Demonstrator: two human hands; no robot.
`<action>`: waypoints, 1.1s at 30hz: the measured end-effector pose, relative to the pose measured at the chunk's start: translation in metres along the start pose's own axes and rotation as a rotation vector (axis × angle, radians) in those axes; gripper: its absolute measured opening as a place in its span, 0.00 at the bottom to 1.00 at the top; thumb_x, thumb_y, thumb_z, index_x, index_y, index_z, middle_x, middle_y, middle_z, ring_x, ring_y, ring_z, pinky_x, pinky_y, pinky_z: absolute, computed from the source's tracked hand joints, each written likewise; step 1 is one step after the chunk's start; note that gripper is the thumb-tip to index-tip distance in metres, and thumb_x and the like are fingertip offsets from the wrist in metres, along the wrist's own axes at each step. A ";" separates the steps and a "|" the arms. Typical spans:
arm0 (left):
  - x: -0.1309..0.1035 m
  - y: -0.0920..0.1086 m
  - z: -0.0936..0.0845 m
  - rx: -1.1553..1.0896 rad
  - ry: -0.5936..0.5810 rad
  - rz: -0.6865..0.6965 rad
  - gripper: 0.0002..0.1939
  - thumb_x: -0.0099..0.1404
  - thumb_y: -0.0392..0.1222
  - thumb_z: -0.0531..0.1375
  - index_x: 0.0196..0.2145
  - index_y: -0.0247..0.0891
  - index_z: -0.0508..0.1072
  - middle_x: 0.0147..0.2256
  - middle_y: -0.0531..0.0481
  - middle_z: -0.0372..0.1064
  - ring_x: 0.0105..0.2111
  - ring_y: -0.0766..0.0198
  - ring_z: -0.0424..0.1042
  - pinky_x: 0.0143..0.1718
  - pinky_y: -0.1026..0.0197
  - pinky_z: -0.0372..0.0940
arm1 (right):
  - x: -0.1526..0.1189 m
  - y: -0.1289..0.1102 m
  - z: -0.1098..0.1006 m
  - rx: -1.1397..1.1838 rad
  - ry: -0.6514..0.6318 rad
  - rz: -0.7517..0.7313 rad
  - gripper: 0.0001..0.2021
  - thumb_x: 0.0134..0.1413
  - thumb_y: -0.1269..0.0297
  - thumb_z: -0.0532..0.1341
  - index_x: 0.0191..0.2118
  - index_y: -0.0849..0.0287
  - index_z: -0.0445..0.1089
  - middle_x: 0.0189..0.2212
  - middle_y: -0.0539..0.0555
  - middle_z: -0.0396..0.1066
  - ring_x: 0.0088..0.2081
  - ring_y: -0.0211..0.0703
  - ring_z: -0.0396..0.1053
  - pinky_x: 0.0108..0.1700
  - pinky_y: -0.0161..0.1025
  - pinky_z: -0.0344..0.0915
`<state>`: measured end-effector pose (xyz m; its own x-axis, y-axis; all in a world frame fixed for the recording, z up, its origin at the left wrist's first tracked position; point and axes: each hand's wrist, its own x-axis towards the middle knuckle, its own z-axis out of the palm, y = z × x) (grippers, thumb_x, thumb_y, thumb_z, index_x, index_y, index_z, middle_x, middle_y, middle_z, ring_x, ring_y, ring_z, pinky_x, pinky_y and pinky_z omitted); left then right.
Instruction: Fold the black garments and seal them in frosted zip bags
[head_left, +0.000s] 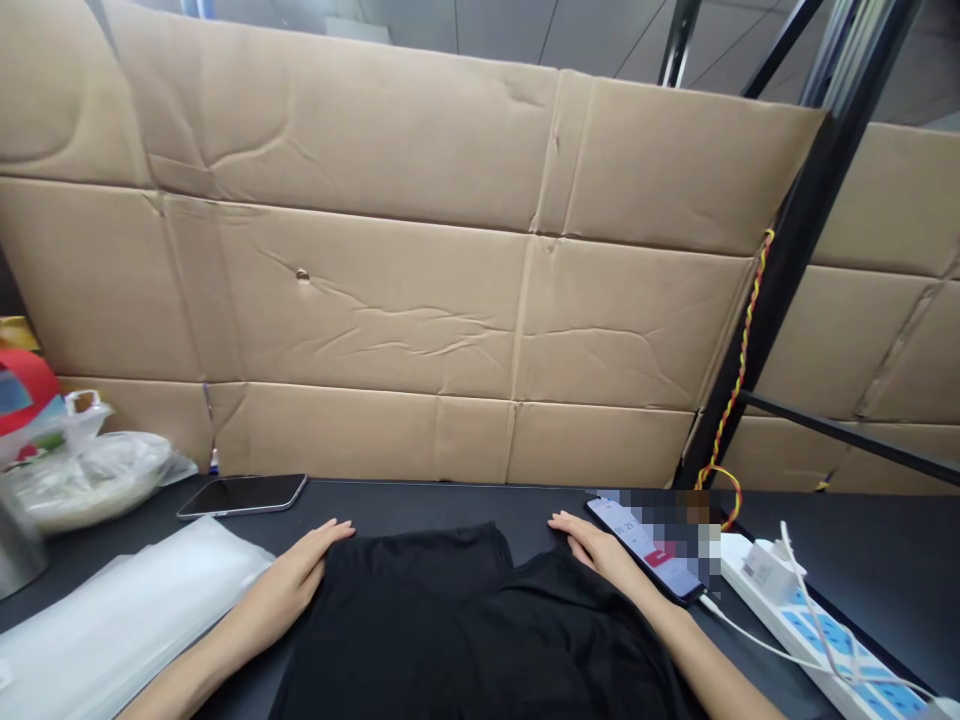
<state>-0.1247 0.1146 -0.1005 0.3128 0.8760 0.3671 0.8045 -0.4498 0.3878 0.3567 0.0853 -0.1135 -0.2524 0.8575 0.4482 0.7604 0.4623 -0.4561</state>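
Observation:
A black cloth garment (450, 620) lies in front of me on the dark table, with a notch in its far edge and folds on its right part. My left hand (304, 565) rests at the garment's far left corner, fingers stretched forward and touching its edge. At the far right side, my right hand (592, 545) lies with its fingers stretched out and apart, beside the cloth. Part of its palm side is hidden by the garment's raised fold. Neither hand grips anything that I can see.
White translucent plastic bags (142, 610) are stacked on the left. Behind them lie a dark phone (244, 495) and a tied clear bag (105, 470). A lit phone (637, 545) and a white power strip (810, 620) with cables are on the right. A cardboard wall (375, 300) stands behind.

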 end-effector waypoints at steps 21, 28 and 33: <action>-0.001 0.005 -0.002 -0.034 -0.027 -0.022 0.25 0.66 0.44 0.44 0.55 0.39 0.69 0.58 0.51 0.65 0.61 0.58 0.58 0.61 0.54 0.53 | -0.001 0.001 0.001 -0.004 0.002 0.005 0.19 0.60 0.68 0.48 0.52 0.57 0.70 0.54 0.57 0.69 0.58 0.47 0.63 0.62 0.50 0.58; -0.001 0.004 0.000 -0.071 0.006 -0.025 0.23 0.65 0.44 0.47 0.53 0.41 0.71 0.57 0.51 0.67 0.60 0.57 0.60 0.61 0.51 0.54 | 0.000 -0.001 0.001 0.018 0.008 0.014 0.19 0.60 0.67 0.49 0.52 0.57 0.70 0.55 0.57 0.69 0.58 0.47 0.63 0.62 0.50 0.57; 0.000 0.011 -0.006 -0.118 0.043 -0.067 0.23 0.66 0.48 0.46 0.52 0.42 0.72 0.55 0.51 0.69 0.58 0.56 0.64 0.60 0.53 0.57 | 0.000 -0.010 -0.006 0.047 0.004 0.060 0.17 0.61 0.64 0.50 0.50 0.56 0.71 0.54 0.57 0.70 0.58 0.49 0.64 0.61 0.51 0.57</action>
<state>-0.1192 0.1087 -0.0915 0.2368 0.8975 0.3721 0.7571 -0.4105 0.5082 0.3531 0.0794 -0.1046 -0.2048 0.8829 0.4226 0.7452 0.4206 -0.5174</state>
